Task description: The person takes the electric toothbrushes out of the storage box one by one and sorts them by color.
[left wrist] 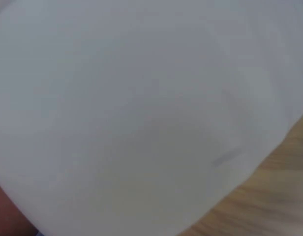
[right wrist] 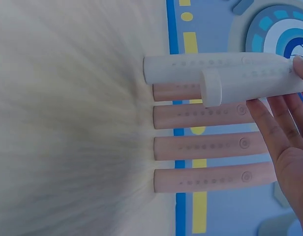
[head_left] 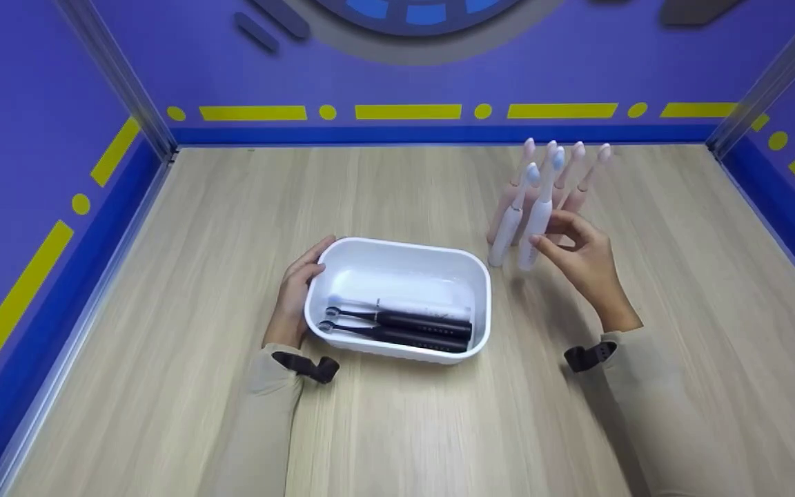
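A white tray [head_left: 403, 249] lies in the middle of the wooden table [head_left: 197, 228]. Inside it lie two black electric toothbrushes [head_left: 404, 330] and a white one [head_left: 425, 306]. My left hand [head_left: 311, 261] grips the tray's left end; the left wrist view shows only the blurred tray wall [left wrist: 141, 118]. My right hand [head_left: 546, 231] pinches the lower part of an upright white toothbrush [head_left: 541, 207] [right wrist: 250, 81]. A second white toothbrush [head_left: 508, 231] [right wrist: 191, 66] stands just left of it. Several pink toothbrushes [head_left: 573, 183] [right wrist: 205, 146] stand behind them.
Blue walls with yellow markings [head_left: 404, 110] close in the table at the back and on both sides. Metal corner posts [head_left: 118, 76] rise at the back corners. Bare wood [left wrist: 269, 196] shows beside the tray.
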Available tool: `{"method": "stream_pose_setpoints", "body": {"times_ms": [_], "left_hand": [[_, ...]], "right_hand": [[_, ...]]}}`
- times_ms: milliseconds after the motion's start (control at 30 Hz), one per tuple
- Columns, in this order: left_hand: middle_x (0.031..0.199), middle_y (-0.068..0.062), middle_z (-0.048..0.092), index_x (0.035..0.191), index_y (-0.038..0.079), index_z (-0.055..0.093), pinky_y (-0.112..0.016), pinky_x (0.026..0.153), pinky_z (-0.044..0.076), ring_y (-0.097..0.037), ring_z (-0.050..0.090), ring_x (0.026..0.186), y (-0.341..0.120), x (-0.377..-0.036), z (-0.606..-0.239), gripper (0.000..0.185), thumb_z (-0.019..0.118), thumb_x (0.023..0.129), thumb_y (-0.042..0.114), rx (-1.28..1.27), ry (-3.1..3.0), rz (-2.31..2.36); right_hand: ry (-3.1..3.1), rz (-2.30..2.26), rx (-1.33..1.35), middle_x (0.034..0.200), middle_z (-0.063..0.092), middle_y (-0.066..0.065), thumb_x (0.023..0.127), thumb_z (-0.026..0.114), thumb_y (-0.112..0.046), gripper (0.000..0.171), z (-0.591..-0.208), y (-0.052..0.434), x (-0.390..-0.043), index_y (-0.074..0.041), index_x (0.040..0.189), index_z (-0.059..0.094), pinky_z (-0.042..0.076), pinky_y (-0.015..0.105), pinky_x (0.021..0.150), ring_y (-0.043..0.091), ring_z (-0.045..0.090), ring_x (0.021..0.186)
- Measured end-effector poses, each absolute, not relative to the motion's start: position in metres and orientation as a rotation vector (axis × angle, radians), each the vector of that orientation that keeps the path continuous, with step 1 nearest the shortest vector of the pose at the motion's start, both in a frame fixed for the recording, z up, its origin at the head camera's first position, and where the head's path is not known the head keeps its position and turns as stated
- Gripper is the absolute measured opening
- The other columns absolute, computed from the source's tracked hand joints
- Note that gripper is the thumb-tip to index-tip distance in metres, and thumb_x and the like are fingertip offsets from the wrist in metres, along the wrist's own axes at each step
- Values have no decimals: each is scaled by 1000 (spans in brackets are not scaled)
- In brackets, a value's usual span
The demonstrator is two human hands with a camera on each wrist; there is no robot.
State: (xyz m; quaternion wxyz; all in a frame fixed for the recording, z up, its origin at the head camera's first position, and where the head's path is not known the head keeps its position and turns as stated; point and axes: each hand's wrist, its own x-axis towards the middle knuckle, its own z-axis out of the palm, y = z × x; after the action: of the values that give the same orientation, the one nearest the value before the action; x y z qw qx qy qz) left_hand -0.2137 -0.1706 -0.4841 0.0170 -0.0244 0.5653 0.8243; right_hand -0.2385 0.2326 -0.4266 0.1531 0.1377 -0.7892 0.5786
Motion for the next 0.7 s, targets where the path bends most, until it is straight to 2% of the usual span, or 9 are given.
{"method": "stream_pose_setpoints", "body": {"times_ms": [367,600,700], "left_hand": [[154,-12,35,143,-4,40,-35,120,19,-21,27,145,-170,-214,-485,54,32,90,-1,-54,1761,2563],[154,-11,36,143,-2,41,-33,121,18,-20,27,145,-170,-213,-483,53,32,91,0,-67,1739,2571],[154,-11,35,144,-2,40,-33,121,18,-20,27,145,-171,-214,-484,53,33,91,0,-64,1743,2567]], "right_hand": [[-2262,1669,403,99,63,-5,81,66,11,33,-418,224,-231,17,112,57,51,10,78,3,61,89],[-2268,1621,392,101,63,9,80,66,13,33,-418,221,-233,18,111,57,50,11,80,1,62,88],[-2277,1616,374,101,62,10,80,66,13,33,-418,220,-233,19,111,56,50,11,80,1,62,88]]}}
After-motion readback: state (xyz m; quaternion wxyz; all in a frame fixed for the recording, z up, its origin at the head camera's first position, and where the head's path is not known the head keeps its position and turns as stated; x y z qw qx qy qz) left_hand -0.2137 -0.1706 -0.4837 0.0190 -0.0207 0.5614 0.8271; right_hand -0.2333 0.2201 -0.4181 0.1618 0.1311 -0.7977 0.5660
